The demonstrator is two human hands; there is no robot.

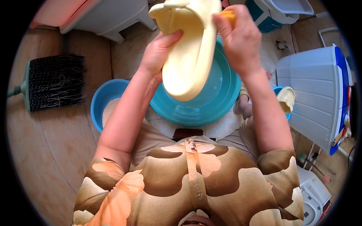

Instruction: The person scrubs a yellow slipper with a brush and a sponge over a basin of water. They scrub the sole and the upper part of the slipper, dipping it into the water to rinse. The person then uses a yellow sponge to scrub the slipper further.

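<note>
My left hand (158, 53) grips a pale yellow slipper (183, 62) by its side, with the thumb over the footbed. The slipper's rounded heel points down towards me. At its right edge my right hand (241, 39) holds a small orange-yellow object (229, 17), perhaps a brush or sponge, mostly hidden by the fingers. Below the slipper stands a teal plastic basin (195, 117) with cloudy water in it. Another pale yellow slipper (287, 97) rests in a blue container (278, 89) on the right, partly behind my forearm.
A blue basin (97, 104) stands on the left, near a black-bristled broom (56, 83). White plastic furniture (110, 19) is at the upper left. On the right are a washing machine (311, 90), a toilet (312, 197) and, further up, a teal and white bucket (268, 19).
</note>
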